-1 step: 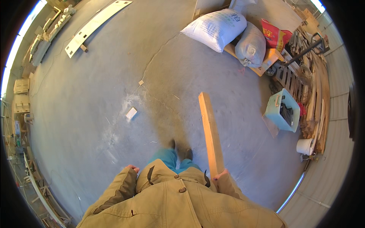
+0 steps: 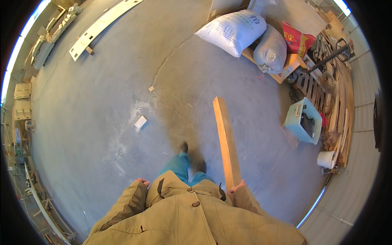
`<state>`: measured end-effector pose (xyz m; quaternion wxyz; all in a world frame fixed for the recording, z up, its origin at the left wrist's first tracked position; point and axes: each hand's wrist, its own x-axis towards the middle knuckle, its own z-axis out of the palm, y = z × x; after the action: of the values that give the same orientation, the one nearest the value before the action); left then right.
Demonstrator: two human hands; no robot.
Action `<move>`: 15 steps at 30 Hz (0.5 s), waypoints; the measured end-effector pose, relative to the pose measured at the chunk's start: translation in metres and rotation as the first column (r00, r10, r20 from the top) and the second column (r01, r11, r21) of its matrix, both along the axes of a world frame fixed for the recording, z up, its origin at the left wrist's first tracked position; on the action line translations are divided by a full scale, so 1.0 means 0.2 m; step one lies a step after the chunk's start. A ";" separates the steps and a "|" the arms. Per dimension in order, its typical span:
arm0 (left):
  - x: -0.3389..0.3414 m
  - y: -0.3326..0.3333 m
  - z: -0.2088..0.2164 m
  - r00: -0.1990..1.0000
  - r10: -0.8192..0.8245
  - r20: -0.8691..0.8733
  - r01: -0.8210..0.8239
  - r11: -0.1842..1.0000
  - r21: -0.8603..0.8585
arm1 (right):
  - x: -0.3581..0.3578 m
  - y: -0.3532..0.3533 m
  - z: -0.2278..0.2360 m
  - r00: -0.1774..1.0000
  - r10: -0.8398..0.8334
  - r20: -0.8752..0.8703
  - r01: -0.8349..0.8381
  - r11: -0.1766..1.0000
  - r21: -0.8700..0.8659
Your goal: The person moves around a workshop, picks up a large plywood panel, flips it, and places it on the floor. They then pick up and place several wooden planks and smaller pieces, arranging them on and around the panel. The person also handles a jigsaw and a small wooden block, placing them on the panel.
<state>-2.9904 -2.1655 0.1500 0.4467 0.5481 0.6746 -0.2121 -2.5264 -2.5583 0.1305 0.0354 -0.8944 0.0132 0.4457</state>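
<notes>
A long squared wooden beam points forward from my right side, its far end raised above the floor. My right hand is closed around its near end; the sleeve hides part of that grip. Beside my left hip hangs my left hand, its fingers curled in and nothing seen in them. On the concrete floor ahead lie a small white block and a smaller pale wood piece.
A white sack, a grey sack and a red bag sit at the far right. Nearer are a light-blue bin, a white bucket and stacked planks. A long pale board lies far left.
My left foot has moved forward. The beam's far end has shifted slightly up in the picture, still in my right hand. My left hand stays by my side.
</notes>
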 end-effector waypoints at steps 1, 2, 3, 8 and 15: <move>0.02 0.04 -0.04 0.998 -0.028 -0.050 0.026 0.998 -0.049 | 0.09 0.09 0.00 1.000 0.003 0.002 -0.003 1.000 -0.007; 0.04 0.09 -0.09 0.995 -0.059 -0.084 0.053 0.996 -0.072 | 0.17 0.17 0.00 0.999 0.036 0.026 -0.036 0.999 0.015; 0.07 0.17 -0.16 0.986 -0.097 -0.135 0.081 0.990 -0.118 | 0.26 0.27 0.01 0.996 0.068 0.053 -0.070 0.997 0.040; 0.33 0.74 -0.50 0.774 -0.593 -0.221 0.593 0.802 -0.075 | 0.58 0.76 0.11 0.979 0.115 0.170 -0.139 0.981 0.136; 0.86 1.70 -0.36 0.971 0.180 0.159 -0.199 0.973 0.112 | 1.05 1.56 0.21 0.965 0.185 0.188 -0.199 0.978 0.059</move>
<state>-2.8179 -1.8251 0.0779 0.4778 0.5224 0.7012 -0.0836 -2.3154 -2.2472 0.1728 0.0279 -0.9263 -0.0941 0.3639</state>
